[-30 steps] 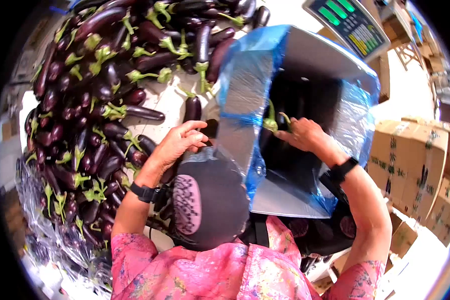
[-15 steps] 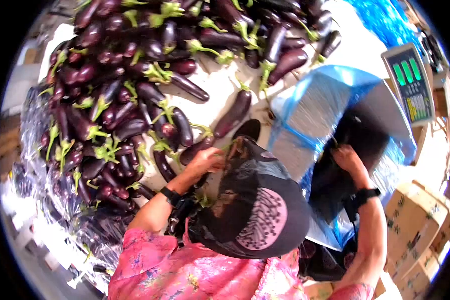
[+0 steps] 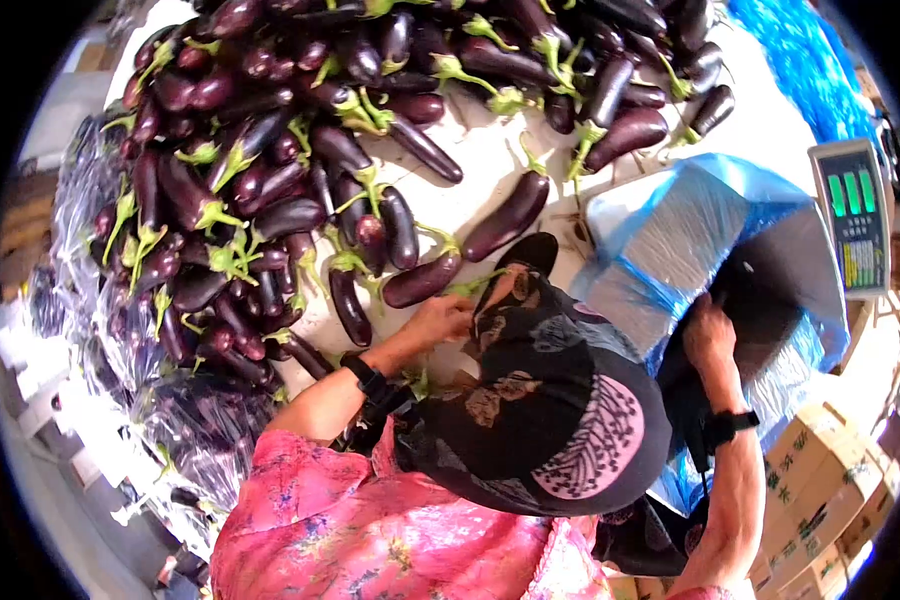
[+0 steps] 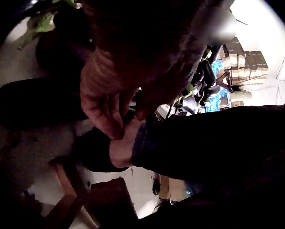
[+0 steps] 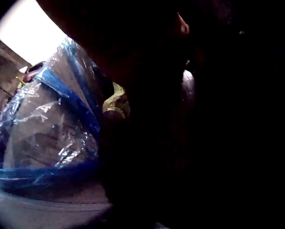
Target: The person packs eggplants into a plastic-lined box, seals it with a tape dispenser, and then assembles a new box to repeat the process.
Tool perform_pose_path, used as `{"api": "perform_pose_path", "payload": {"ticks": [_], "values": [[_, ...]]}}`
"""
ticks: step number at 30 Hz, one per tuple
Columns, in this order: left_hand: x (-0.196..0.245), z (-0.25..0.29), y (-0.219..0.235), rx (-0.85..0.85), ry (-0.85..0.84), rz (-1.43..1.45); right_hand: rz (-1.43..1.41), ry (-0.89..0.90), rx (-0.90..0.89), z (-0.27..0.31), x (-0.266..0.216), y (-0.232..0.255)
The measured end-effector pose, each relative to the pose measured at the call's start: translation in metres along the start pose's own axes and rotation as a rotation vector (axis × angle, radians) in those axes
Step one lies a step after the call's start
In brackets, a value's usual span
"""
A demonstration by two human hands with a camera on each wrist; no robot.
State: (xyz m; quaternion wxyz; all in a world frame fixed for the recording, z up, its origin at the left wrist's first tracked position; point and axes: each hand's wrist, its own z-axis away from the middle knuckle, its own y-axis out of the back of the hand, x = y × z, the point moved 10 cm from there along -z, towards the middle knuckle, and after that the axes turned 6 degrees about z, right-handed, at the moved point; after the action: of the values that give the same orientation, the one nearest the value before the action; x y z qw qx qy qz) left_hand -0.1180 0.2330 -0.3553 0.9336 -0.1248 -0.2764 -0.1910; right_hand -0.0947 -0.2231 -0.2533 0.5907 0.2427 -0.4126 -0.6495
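My left hand (image 3: 438,322) is over the table just left of the black cap's brim. In the left wrist view the left hand (image 4: 128,76) has loosely bent fingers, thumb and fingertips slightly apart, and nothing shows between them. An eggplant (image 3: 425,278) lies just beyond it, and a green stem (image 3: 475,285) shows by its fingertips. My right hand (image 3: 710,335) reaches down inside a box (image 3: 660,225) lined with blue plastic. In the dark right wrist view an eggplant's green cap (image 5: 116,100) sits close by the hand; I cannot tell whether the fingers grip it.
Many eggplants (image 3: 260,160) are piled across the white table (image 3: 420,215). A digital scale display (image 3: 855,215) stands beyond the box. Blue plastic (image 3: 805,65) lies at the far right, cardboard boxes (image 3: 820,490) at the lower right. The capped head (image 3: 560,400) covers part of the table.
The head view has turned, so the scene has shifted. The left hand has gone from spread fingers to bent ones near the cap's brim. The right hand stays inside the box, away from the stems seen earlier.
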Motion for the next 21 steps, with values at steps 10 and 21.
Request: {"api": "perform_pose_path", "payload": {"ticks": [10,21], "values": [[0.018,0.012,0.049,0.209,-0.242,-0.149,-0.371,-0.134,0.122,0.013,0.017,-0.002],[0.048,-0.007,0.024,0.074,-0.144,-0.158,0.362,0.634,0.091,0.012,-0.026,0.005]]}}
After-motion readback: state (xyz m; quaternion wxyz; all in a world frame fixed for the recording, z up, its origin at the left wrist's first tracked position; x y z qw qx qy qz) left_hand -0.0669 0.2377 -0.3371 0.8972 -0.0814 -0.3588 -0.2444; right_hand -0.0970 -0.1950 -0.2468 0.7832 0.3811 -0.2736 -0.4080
